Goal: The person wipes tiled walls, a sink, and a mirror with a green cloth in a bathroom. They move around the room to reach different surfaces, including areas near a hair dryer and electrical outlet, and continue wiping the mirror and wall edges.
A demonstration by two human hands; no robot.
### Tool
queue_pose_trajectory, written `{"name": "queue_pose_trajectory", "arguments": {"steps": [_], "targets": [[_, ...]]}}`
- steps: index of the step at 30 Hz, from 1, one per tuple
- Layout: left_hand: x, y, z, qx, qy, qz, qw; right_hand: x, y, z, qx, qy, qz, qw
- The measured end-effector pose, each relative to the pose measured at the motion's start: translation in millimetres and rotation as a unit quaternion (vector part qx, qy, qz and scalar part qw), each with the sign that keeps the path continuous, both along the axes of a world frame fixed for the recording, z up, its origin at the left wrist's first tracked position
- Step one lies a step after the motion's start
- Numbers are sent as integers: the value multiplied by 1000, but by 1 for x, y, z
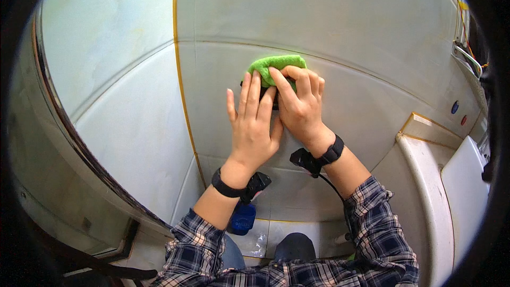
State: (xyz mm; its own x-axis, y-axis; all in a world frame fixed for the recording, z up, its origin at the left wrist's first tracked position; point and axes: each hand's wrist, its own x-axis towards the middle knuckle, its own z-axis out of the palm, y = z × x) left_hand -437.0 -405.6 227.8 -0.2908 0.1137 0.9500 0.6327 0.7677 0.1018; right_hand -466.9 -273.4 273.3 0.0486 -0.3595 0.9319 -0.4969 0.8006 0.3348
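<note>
A green cloth (277, 64) lies bunched against the pale wall ahead, over a small black object (275, 103). Most of that object is hidden behind my fingers and the cloth, so I cannot make out its kind. My right hand (302, 107) pinches the cloth, its fingers bent over the front. My left hand (249, 130) lies alongside with its fingers stretched out, the fingertips at the cloth's lower left edge and over the black object. Both wrists wear black straps with small devices.
The tiled wall (350, 109) meets the left wall at a yellow-brown seam (182, 90). A blue container (243, 219) stands low, beside my left forearm. At the right are a white ledge (430, 202), a white panel (465, 196) and loose wires (469, 48).
</note>
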Motion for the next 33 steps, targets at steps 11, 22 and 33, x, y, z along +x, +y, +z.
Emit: {"name": "queue_pose_trajectory", "arguments": {"steps": [11,22,33], "targets": [[11,-17,-54,34,-41,-14,998,11,-15,-20,131,-28,36,990],[7,-28,-84,85,-62,25,994,-15,-45,-34,153,-92,24,984],[18,-31,-139,87,-172,17,981,-29,-46,-51,30,-91,16,995]]}}
